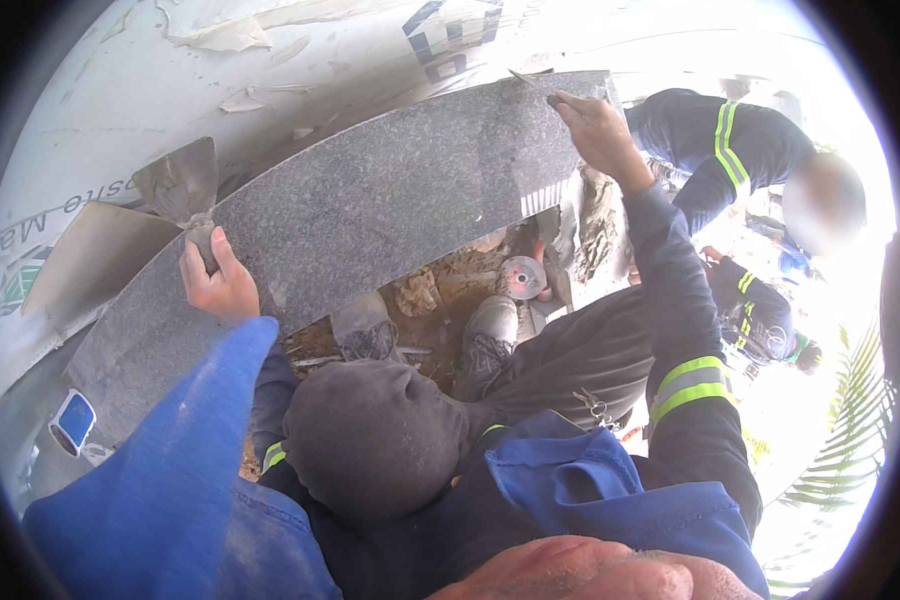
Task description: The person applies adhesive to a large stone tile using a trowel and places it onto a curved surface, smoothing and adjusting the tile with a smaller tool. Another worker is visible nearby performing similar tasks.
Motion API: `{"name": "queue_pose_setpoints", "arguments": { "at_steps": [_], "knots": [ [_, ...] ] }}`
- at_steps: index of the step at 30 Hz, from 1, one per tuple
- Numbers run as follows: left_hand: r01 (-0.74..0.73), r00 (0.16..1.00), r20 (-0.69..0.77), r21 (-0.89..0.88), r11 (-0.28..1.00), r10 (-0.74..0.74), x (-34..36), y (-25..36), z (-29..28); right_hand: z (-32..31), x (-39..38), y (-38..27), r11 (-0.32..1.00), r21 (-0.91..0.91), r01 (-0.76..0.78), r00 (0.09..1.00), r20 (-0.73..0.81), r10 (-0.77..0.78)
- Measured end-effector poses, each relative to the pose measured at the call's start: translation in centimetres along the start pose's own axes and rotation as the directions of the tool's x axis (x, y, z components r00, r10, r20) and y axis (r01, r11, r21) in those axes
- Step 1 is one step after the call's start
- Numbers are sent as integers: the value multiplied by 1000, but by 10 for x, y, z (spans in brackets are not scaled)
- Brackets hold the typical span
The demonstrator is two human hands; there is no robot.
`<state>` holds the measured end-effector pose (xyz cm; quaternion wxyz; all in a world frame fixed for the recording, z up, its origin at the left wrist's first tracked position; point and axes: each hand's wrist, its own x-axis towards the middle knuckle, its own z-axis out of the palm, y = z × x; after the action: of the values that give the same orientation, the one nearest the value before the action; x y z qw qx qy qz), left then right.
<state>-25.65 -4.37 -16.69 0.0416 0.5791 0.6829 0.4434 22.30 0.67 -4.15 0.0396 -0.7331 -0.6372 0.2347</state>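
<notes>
"How far along?"
"The scraper [180,180] is gripped by the left hand [222,282]; the grey slab [370,180] is already laid ahead; what remains cannot be judged."
"And rightward?"
"The right hand [604,142] is set at its end; its grip cannot be told."

The slab [400,190] lies between scraper blade [183,182] and disc [513,279].

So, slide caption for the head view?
Left hand gripping a broad grey metal scraper; right hand at the right end of a long speckled grey slab.
</notes>
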Motion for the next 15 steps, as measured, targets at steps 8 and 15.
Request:
{"name": "queue_pose_setpoints", "arguments": {
  "at_steps": [8, 15],
  "knots": [
    [30, 999, 29, 47, 998, -31, -3, -11, -4, 20, -12, -11, 997, -25, 67, 995, 75, -65],
    [58, 996, 70, 71, 996, -63, -5, -9, 2, 45, -15, -9, 999, -34, -1, 997, -81, -2]
  ]
}}
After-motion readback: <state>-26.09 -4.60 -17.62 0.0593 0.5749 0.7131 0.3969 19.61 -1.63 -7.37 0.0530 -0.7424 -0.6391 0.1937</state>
